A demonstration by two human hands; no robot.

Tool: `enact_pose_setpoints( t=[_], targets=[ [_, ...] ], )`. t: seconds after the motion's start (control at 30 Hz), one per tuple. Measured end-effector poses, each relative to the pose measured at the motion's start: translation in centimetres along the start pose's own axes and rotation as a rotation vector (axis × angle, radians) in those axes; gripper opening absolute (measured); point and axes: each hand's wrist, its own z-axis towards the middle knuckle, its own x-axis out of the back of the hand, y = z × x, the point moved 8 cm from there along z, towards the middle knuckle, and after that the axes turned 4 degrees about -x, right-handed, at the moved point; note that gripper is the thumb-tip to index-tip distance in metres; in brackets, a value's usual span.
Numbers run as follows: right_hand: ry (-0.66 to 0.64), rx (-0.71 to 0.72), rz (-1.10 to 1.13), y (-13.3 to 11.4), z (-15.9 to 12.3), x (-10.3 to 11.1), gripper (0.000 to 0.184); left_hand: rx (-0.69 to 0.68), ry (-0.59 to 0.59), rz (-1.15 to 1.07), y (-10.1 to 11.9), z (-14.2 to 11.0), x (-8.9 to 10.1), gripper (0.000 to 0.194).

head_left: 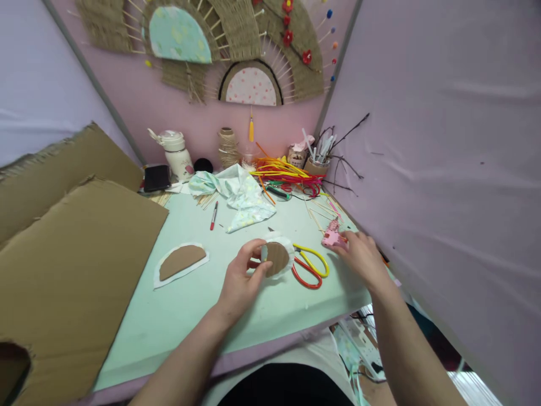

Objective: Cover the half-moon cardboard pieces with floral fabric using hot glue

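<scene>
My left hand [244,275] pinches a small cardboard piece [278,259] between thumb and fingers. White fabric sticks out around its curved edge, and it is held up off the table. On the right, my right hand [362,255] has its fingers closed around the handle of a pink glue gun [332,234], whose nozzle points away from me. Between the hands lie scissors [310,269] with one yellow and one red handle; the held piece partly hides their blades. Left of my left hand, a half-round cardboard piece [182,263] rests on white fabric cut slightly larger.
Large cardboard sheets [80,254] cover the table's left side. Behind my hands lie a red marker [214,215] and crumpled floral fabric [240,194]. Along the back stand a white bottle [176,155], a twine spool [229,148] and orange-yellow strands [291,172]. Woven fan shapes [253,84] hang on the wall.
</scene>
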Motion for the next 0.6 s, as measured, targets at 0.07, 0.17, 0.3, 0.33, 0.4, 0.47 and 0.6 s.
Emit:
enact_pose_setpoints(
  t=[0.07,0.17,0.3,0.33,0.4,0.47,0.6],
  targets=[
    [-0.067,-0.025,-0.122,1.7,0.6,-1.5,0.041,0.103,-0.033,-0.115,-0.7,0.0,-0.4,0.037],
    [-0.100,-0.070,-0.140,2.7,1.0,-2.7,0.043,0.171,-0.052,-0.207,-1.2,0.1,-0.6,0.040],
    [-0.054,-0.068,-0.058,2.5,1.0,-2.8,0.039,0.212,-0.041,-0.254,-1.6,0.2,-0.5,0.049],
    [-0.021,-0.061,-0.027,2.5,0.9,-2.5,0.039,0.221,-0.039,-0.263,-1.7,0.2,-0.5,0.050],
    [0.053,-0.051,0.085,2.7,0.5,-1.6,0.040,0.233,-0.040,-0.276,-1.8,0.2,-0.6,0.053],
    [0.082,-0.049,0.282,3.0,-0.1,-0.7,0.042,0.235,-0.042,-0.287,-1.8,0.2,-0.7,0.054],
    [-0.057,-0.020,0.813,2.0,-2.2,0.6,0.038,0.247,-0.027,-0.307,-2.1,0.1,-0.7,0.052]
  ],
)
